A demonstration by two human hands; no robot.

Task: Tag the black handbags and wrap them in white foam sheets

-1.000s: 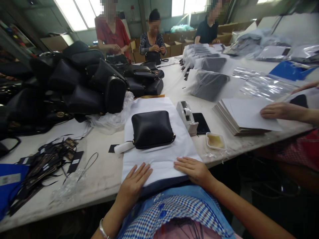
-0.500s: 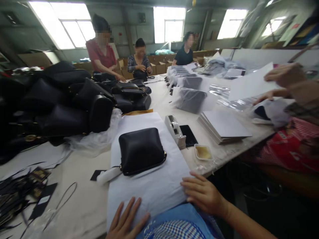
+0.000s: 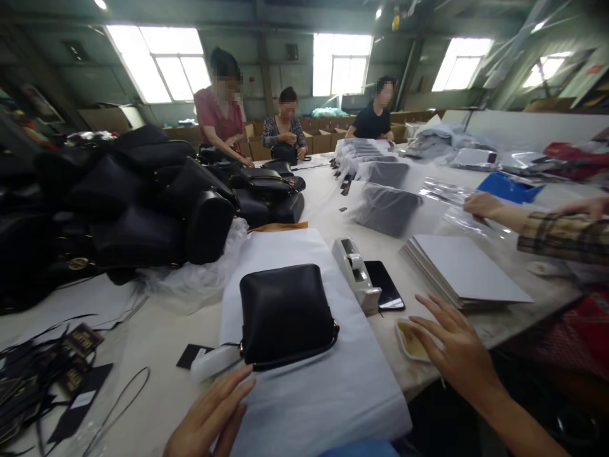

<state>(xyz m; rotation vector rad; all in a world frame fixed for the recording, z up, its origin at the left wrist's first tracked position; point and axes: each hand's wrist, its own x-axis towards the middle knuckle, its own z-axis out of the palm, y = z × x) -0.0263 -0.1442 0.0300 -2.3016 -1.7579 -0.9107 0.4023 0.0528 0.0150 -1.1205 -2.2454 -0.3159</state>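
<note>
A black handbag (image 3: 288, 314) lies on a stack of white paper sheets (image 3: 304, 412) in front of me. My left hand (image 3: 214, 409) is open, fingers stretched out, with its fingertips at the bag's near left corner; whether they touch it I cannot tell. At the right, my right hand (image 3: 451, 349) is open, fingers spread, over the small white dish (image 3: 412, 339) with something yellowish in it. Its fingers partly cover the dish. A wrapped white strip (image 3: 216, 363) sticks out from the bag's left side, beside a black tag (image 3: 193, 357).
A tape dispenser (image 3: 356, 276) and a phone (image 3: 384, 285) stand right of the paper. Stacked white boards (image 3: 471, 270) lie farther right, near a co-worker's hand (image 3: 485, 206). Black bags (image 3: 137, 190) are heaped at the left, cords and tags (image 3: 61, 374) below. Co-workers sit and stand beyond.
My right hand has left the paper's edge and moved right and up to the dish. My left hand has shifted toward the bag. The co-worker at right no longer holds up a white sheet.
</note>
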